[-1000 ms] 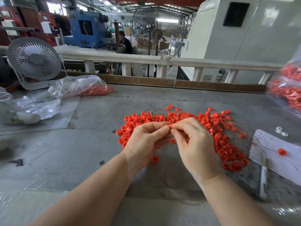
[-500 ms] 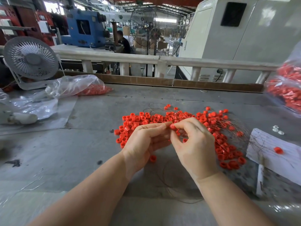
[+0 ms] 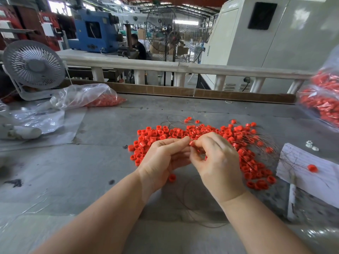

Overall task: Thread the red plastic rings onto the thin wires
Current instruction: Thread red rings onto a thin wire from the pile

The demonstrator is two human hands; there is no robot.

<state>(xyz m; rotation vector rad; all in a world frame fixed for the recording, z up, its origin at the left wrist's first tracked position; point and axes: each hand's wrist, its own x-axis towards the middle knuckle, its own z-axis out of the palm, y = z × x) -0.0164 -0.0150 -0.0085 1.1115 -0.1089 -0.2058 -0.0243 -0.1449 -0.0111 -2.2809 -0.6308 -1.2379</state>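
A red ring is being pinched at the tips of the right hand, thumb and forefinger clamped on it, while the left hand is meeting it fingertip to fingertip, its grip closed as if on a wire end too fine to make out here. A second ago the two hands were pressed together with the ring hidden between them; now the right hand's fingers are curling back and the ring is showing clear at the meeting point, suggesting that it is being fed onto the wire rather than just picked up. Both hands are hovering over the near edge of the heap of loose red rings spread across the grey worktop, with thin wires tangling through the heap's right side. One stray ring is lying below the left hand. Judging by the heap, most rings are awaiting threading.
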